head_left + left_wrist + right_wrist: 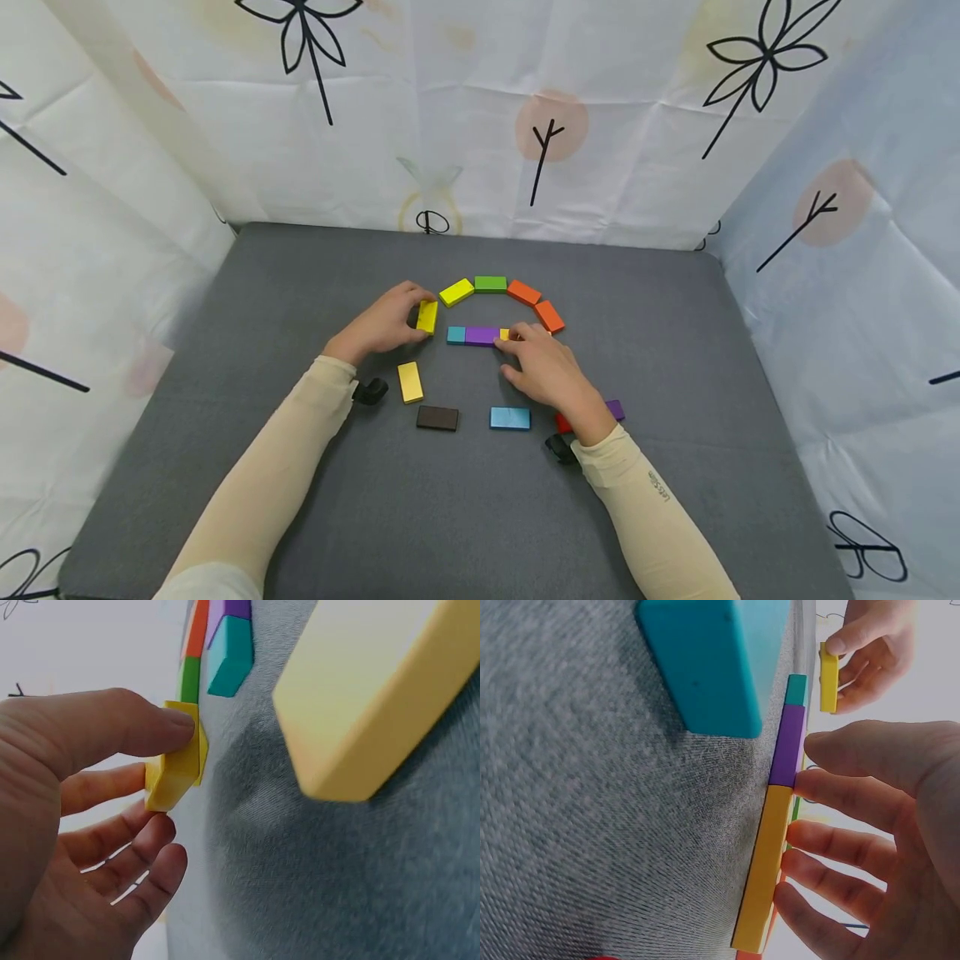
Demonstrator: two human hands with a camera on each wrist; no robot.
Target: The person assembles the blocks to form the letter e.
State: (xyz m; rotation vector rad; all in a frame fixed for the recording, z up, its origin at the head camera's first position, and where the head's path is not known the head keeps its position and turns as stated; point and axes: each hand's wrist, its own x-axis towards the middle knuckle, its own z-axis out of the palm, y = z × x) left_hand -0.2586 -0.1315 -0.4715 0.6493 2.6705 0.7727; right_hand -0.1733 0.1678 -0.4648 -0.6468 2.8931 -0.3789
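My left hand (pixel 381 325) pinches a yellow block (pixel 427 317) by its ends, thumb near and fingers far. This block stands at the left end of an arc made of another yellow block (pixel 457 292), a green block (pixel 491 285) and two orange blocks (pixel 524 292). Below the arc runs a straight row with a teal block (pixel 456 336), a purple block (pixel 482 337) and an amber block (pixel 763 870). Over the row's right part lies my right hand (pixel 547 367), fingers spread and fingertips right at the amber block; in the head view it hides most of that block.
Nearer me lie a pale yellow block (pixel 410 382), a dark brown block (pixel 437 418) and a light blue block (pixel 510 418). A red block (pixel 563 423) and a purple one (pixel 615 409) show beside my right wrist. Patterned white cloth (pixel 465 125) walls the grey table (pixel 450 533).
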